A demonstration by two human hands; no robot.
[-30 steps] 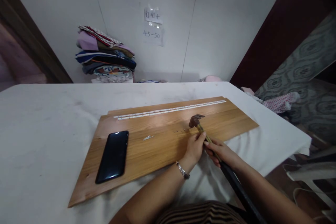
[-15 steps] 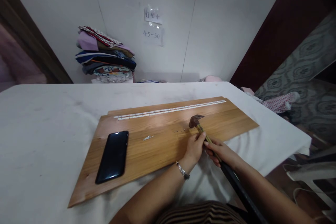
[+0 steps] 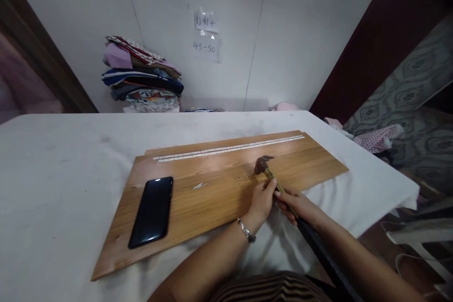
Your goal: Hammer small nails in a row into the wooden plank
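Observation:
A wooden board (image 3: 212, 198) lies on the white-covered table (image 3: 63, 170). My right hand (image 3: 297, 205) is closed round the handle of a claw hammer (image 3: 262, 164), whose rusty head rests low over the board near a row of small marks. My left hand (image 3: 262, 198) sits on the board just left of the handle, fingers curled and pinched near the hammer head; what they hold is hidden. A wrist bracelet (image 3: 246, 229) shows on my left arm. Loose nails (image 3: 200, 186) lie mid-board.
A black phone (image 3: 152, 211) lies on the board's left part. A white strip (image 3: 230, 148) runs along the board's far edge. Folded clothes (image 3: 141, 75) are stacked against the wall. The table's right edge drops to a patterned floor with cloth (image 3: 378, 138).
The hammer head has dipped very slightly; both hands stay in the same place.

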